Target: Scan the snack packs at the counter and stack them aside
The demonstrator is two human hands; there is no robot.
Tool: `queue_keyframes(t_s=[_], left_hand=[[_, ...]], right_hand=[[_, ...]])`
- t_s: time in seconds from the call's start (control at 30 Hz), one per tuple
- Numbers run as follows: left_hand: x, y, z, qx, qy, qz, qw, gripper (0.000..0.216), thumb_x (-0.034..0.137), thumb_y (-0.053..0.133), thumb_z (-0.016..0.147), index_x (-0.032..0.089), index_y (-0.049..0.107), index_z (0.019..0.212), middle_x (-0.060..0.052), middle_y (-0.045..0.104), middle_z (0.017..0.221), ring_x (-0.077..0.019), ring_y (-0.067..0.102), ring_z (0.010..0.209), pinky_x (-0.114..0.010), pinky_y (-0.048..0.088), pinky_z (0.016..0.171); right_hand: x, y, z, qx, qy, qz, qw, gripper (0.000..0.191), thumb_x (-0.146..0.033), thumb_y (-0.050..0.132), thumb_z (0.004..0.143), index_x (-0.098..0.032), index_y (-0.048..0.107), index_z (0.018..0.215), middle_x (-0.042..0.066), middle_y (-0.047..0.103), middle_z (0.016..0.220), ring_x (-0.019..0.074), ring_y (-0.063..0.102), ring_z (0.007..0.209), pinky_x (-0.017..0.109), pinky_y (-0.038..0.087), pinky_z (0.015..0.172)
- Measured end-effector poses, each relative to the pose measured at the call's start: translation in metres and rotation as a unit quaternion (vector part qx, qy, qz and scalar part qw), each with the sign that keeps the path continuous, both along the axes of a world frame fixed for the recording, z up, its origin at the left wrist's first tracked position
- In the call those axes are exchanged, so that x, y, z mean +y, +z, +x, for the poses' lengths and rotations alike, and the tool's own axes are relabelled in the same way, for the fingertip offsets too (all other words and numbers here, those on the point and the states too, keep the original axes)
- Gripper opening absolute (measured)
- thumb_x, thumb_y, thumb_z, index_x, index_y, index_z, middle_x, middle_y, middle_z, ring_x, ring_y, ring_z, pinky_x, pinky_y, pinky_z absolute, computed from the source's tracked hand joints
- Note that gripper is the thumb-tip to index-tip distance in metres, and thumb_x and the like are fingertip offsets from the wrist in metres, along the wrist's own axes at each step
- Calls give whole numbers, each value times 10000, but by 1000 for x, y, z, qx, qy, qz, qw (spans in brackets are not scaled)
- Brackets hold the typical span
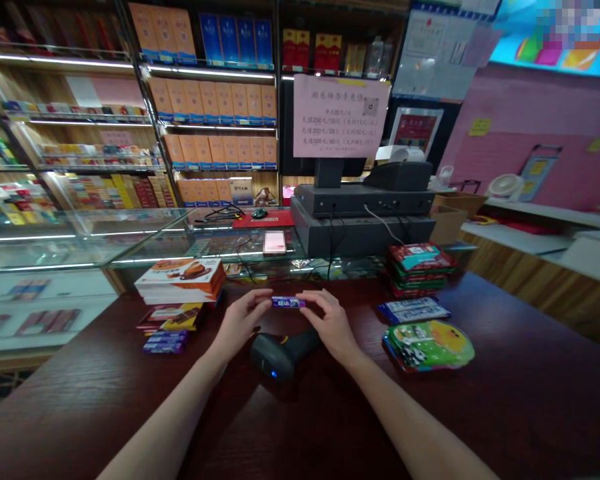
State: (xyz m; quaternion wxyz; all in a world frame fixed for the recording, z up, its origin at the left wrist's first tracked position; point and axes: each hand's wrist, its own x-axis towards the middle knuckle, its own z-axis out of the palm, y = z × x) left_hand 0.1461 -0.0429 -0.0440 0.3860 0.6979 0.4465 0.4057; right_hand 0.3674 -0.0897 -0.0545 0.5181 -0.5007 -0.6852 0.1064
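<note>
Pinching a small purple packet [288, 303] by its two ends, your left hand [240, 323] and right hand [333, 323] hold it in front of you above the table [520, 400]. Your fingers [261, 295] are closed narrowly on it, the left set at one end and the right set at the other. Its long axis runs nearly level from left to right, with one end pointing into each hand and the printed face turned toward you. That face bears pale characters, too small for you to read with certainty.

Below the packet lies a dark scanner [275, 357], its head with the blue light angled toward you and to the left, its handle slanting away to the right, close to your right hand.

On your left are white-and-orange boxes [183, 280] showing a cup, and purple-blue packs [165, 341]. On your right, a blue packet [414, 310] sits behind a green packet [430, 345] with a yellow chick and a panda.

Ahead, a pink sign [337, 117] with a QR code [371, 107] carries Chinese writing; you can make out "200元/15次", "300元/28次" and "500元/60次".
</note>
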Motion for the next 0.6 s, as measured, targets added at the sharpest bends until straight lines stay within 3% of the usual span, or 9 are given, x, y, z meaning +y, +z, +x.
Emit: queue_keyframes(t_s=[0.1,0.4,0.6], left_hand=[[-3,0,1,-13,-6,-23,1000,463,522,628,826,221,673,1175,-64,758,1042,-231,711,923,-264,561,608],[-5,-2,4,-2,-24,23,999,370,499,633,837,218,724,1061,-36,757,987,-205,699,866,-245,551,610],[0,-8,-2,31,13,145,989,276,433,602,888,244,735,1041,-18,767,1015,-196,709,918,-312,568,857]], right_hand=[[1,-3,0,-27,-12,25,999,216,-234,578,918,-296,717,1071,13,747,1127,213,647,1144,477,327,1151],[0,-6,-1,-52,-23,53,997,222,-201,558,925,-280,701,1074,17,750,1115,206,649,1136,455,359,1130],[1,-11,-1,-75,13,51,996,276,-169,553,918,-280,685,1132,24,736,1172,214,634,1165,475,383,1108]])
